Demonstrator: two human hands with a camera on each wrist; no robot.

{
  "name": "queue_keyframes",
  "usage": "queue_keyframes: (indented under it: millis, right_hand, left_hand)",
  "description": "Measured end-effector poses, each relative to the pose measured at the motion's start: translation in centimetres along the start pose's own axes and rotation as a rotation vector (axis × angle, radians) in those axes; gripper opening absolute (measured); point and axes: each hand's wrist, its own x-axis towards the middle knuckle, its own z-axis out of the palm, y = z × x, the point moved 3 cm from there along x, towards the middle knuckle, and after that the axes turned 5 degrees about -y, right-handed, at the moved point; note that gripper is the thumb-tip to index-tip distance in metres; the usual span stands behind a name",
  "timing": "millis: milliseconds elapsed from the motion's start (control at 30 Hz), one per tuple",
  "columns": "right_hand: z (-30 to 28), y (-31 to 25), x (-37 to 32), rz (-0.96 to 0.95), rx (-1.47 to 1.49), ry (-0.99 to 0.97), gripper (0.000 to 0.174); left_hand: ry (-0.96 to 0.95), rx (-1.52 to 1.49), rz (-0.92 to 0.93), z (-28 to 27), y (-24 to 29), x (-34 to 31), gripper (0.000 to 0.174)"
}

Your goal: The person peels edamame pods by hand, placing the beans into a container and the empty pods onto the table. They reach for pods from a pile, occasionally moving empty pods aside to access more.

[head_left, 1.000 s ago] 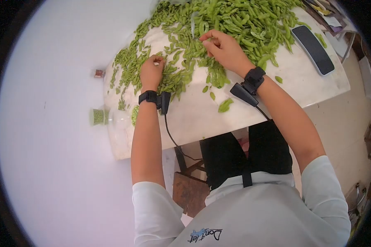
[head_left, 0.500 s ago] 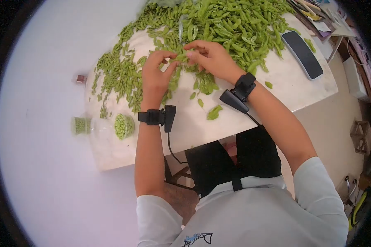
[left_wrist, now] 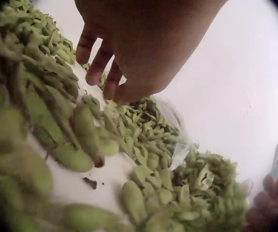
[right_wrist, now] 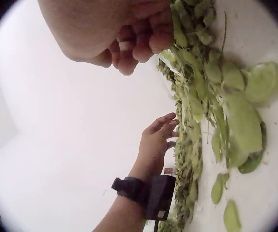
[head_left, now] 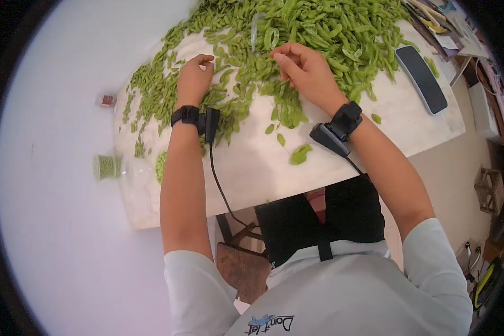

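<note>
My left hand hovers over small green soybean pods on the left of the table. In the left wrist view its fingers hang loosely bent, with nothing seen between them. My right hand is at the near edge of a heap of larger, paler pods. Its thumb and forefinger tips come close together, and the right wrist view shows the other fingers loosely curled, with no pod visible in them. Shelled green beans show partly hidden behind my left forearm.
A phone lies at the table's right side. A few loose pods are scattered near the front edge. A clear container with green contents and a small reddish item are by the left edge. Papers are stacked at the far right.
Half a second ago both hands met over the pods, with something green between them. Now they are apart: the left has moved away left and the right is back by the larger heap.
</note>
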Motion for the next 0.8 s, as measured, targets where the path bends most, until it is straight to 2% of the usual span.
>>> queue_keyframes:
  millis: [133,233,367,467,667,800]
  right_hand:
    - [-0.1,-0.6,-0.1,-0.003,-0.015,-0.004,0.022]
    - [-0.1,-0.5,-0.1,-0.016,-0.024,-0.017,0.023]
    - [0.0,0.1,0.0,-0.011,-0.002,-0.028,0.023]
    - [0.0,-0.2,0.0,-0.009,-0.047,-0.054,0.021]
    - [0.1,0.0,0.0,-0.001,-0.054,-0.027,0.022]
    - [0.1,0.2,0.0,-0.035,-0.057,-0.051,0.019]
  left_hand:
    - [-0.003,0.026,-0.099,0.6,-0.5,2.6,0.029]
    - [0.099,0.083,0.131,0.5,0.2,3.3,0.032]
    - [-0.023,0.044,0.090,2.2,0.6,4.1,0.034]
    - [0.056,0.056,0.218,2.7,0.9,5.0,0.034]
    - [-0.094,0.141,-0.011,3.1,3.4,7.7,0.029]
    - [-0.132,0.171,-0.029,3.6,2.0,8.6,0.027]
